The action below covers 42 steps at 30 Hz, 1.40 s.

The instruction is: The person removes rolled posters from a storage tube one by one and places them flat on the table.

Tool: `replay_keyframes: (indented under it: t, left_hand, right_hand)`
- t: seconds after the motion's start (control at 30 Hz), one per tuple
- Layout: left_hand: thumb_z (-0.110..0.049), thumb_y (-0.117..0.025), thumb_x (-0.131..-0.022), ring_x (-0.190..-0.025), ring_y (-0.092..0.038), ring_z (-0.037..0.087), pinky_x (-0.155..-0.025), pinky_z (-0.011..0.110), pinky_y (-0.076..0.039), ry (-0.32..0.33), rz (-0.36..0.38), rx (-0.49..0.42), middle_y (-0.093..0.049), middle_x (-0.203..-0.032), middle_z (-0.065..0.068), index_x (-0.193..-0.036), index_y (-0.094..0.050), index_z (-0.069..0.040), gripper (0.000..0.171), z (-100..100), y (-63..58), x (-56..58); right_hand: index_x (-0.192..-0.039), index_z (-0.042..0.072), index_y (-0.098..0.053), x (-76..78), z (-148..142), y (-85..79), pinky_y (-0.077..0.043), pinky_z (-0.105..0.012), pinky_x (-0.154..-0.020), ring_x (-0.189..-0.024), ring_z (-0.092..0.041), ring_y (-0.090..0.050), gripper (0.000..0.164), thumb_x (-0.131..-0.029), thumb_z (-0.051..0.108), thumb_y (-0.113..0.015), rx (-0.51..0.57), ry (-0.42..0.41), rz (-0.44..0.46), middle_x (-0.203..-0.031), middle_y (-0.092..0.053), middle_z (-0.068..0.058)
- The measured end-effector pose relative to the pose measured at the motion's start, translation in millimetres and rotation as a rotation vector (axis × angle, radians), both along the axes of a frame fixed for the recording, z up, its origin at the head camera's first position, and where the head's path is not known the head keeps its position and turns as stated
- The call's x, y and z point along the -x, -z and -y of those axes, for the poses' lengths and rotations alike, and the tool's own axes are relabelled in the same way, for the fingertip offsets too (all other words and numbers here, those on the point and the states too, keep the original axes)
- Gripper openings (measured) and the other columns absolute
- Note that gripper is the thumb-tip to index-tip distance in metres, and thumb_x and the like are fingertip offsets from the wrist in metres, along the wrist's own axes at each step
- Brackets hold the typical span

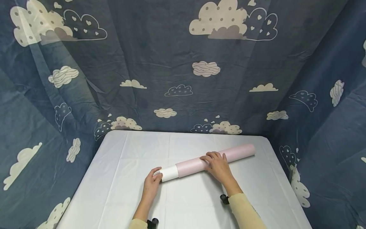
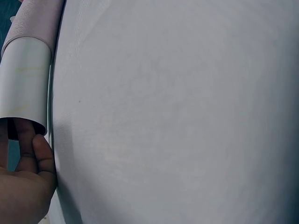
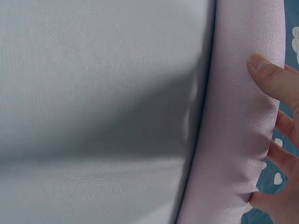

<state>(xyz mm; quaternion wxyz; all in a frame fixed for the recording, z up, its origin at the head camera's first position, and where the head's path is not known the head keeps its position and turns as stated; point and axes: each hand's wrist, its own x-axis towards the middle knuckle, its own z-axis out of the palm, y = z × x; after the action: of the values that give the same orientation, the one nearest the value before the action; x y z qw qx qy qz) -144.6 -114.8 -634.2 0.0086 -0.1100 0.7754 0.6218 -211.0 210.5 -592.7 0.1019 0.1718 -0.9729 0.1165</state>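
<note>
Head view: a pink roll [image 1: 240, 152] lies slantwise on a white-covered counter [image 1: 194, 206], with a white tube [image 1: 170, 173] jutting from its lower-left end. The person's left hand [image 1: 151, 184] pinches the tube at its outer end; the right hand [image 1: 218, 167] grips the roll near its middle from above, fingers spread. Dark blue cloth [image 1: 157, 57] printed with pale clouds hangs behind and at both sides. Left wrist view: at the left edge, fingers reach inside the tube's open mouth, and another digit touches the rim. Right wrist view: the thumb presses one side of the roll's textured surface, fingers curving onto the other.
</note>
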Motion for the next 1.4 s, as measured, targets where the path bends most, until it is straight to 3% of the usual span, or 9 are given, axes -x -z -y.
replay_keyframes:
  t: [0.6,0.9,1.17,1.4]
  left_hand:
    - [-0.029,-0.062,-0.109,-0.121,-0.071,0.026,-0.102,0.042,-0.049,-0.002,-0.004,0.005,-0.078,-0.125,0.014,-0.144,-0.062,-0.018,0.037,-1.0,-1.5,-1.1]
    - [-0.025,-0.063,-0.108,-0.113,-0.071,0.021,-0.098,0.037,-0.048,-0.005,-0.001,-0.004,-0.079,-0.123,0.014,-0.143,-0.063,-0.019,0.036,-0.2,-1.2,-0.9]
    - [-0.025,-0.063,-0.108,-0.122,-0.07,0.027,-0.106,0.046,-0.048,-0.013,-0.002,-0.004,-0.079,-0.123,0.014,-0.143,-0.064,-0.019,0.035,-0.8,-0.6,-0.9]
    - [-0.024,-0.064,-0.107,-0.117,-0.071,0.024,-0.104,0.044,-0.048,-0.024,0.007,-0.006,-0.08,-0.121,0.013,-0.142,-0.064,-0.02,0.035,-0.9,-0.5,-0.7]
  right_hand:
    - [-0.131,0.031,-0.072,4.9,-16.6,-1.4,-0.035,-0.08,-0.114,-0.137,-0.038,-0.056,0.049,-0.085,0.027,-0.09,-0.016,0.03,0.024,-0.138,-0.067,-0.007]
    - [-0.131,0.03,-0.072,6.2,-21.1,-1.9,-0.035,-0.081,-0.113,-0.136,-0.039,-0.057,0.05,-0.085,0.026,-0.09,-0.016,0.027,0.025,-0.138,-0.067,-0.007]
    - [-0.131,0.031,-0.072,6.5,-25.1,-1.5,-0.034,-0.081,-0.114,-0.137,-0.038,-0.056,0.048,-0.086,0.026,-0.089,-0.018,0.038,0.031,-0.139,-0.067,-0.006]
    - [-0.131,0.03,-0.072,9.1,-29.4,0.8,-0.034,-0.082,-0.112,-0.137,-0.039,-0.056,0.049,-0.086,0.026,-0.09,-0.021,0.031,0.027,-0.139,-0.067,-0.008]
